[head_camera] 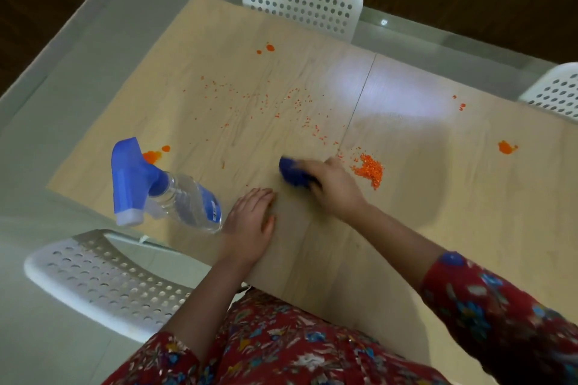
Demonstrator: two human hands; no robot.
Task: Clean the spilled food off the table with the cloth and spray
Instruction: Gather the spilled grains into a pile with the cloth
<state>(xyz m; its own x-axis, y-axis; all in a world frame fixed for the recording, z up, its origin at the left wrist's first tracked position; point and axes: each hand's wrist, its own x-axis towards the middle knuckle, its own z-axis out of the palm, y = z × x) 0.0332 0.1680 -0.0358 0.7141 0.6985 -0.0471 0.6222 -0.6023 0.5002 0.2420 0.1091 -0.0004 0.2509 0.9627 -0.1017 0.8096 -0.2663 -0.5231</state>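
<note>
While the right hand (331, 187) grips the blue cloth (292, 173), wiping is in hand.
The left hand (250, 225) rests flat, fingers straight, on the wood-grain table (406, 244), with the clear plastic spray bottle (175, 194) at its nine o'clock. The cloth seems bunched, though blurred. The next stroke should gather the fine orange grains (266, 103) at twelve o'clock toward the heap (370, 170) at three.

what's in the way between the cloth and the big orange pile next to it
Nothing separate. The right hand gripping the cloth is on the side facing the orange pile, with only a strip of bare table between. The spray bottle stands away to the left.
</note>
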